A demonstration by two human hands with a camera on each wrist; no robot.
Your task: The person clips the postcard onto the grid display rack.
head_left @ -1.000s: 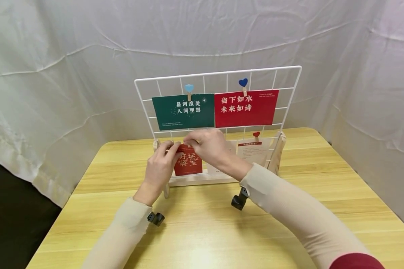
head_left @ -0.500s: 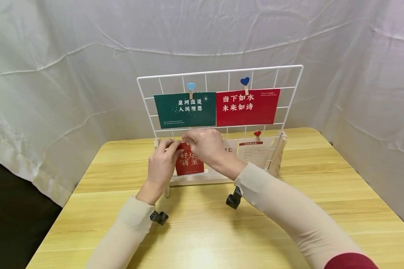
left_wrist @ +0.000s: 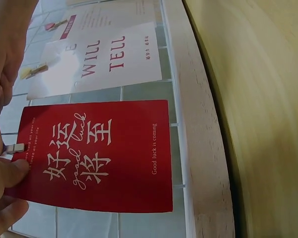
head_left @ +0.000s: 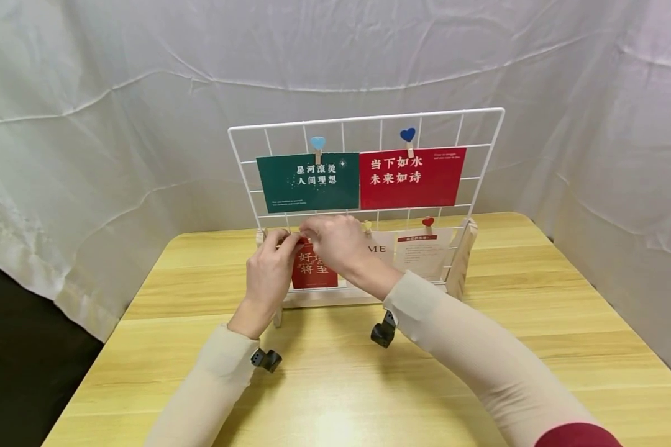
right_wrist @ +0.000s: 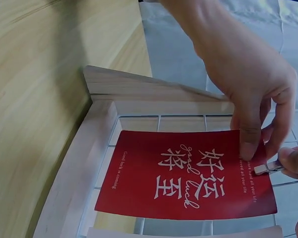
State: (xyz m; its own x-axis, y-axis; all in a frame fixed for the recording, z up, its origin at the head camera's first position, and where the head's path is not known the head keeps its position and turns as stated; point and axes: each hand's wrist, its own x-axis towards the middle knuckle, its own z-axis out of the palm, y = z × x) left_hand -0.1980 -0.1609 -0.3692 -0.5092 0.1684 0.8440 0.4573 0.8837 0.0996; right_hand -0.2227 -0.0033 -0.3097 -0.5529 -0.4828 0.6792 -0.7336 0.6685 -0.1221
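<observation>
A red "good luck" card (right_wrist: 184,173) stands against the lower left of a white wire grid (head_left: 367,120). My left hand (head_left: 268,267) pinches the card near its top edge, thumb on the printed face. Beside it my right hand (head_left: 341,245) pinches a small wooden clothespin (left_wrist: 15,148). The clothespin's tip lies over the card's top edge, as both wrist views show. In the head view the right hand hides part of the card and the clothespin.
Above hang a green card (head_left: 310,192) and a wide red card (head_left: 414,186), under heart clothespins. To the right are a white lettered card (left_wrist: 99,62) and a cream card (head_left: 422,257). The grid sits in a wooden base (head_left: 335,298) on the wooden table (head_left: 335,372).
My right hand has shifted slightly left against the grid, uncovering more of the white lettered card and its yellow clothespin. The left hand keeps its hold on the red card.
</observation>
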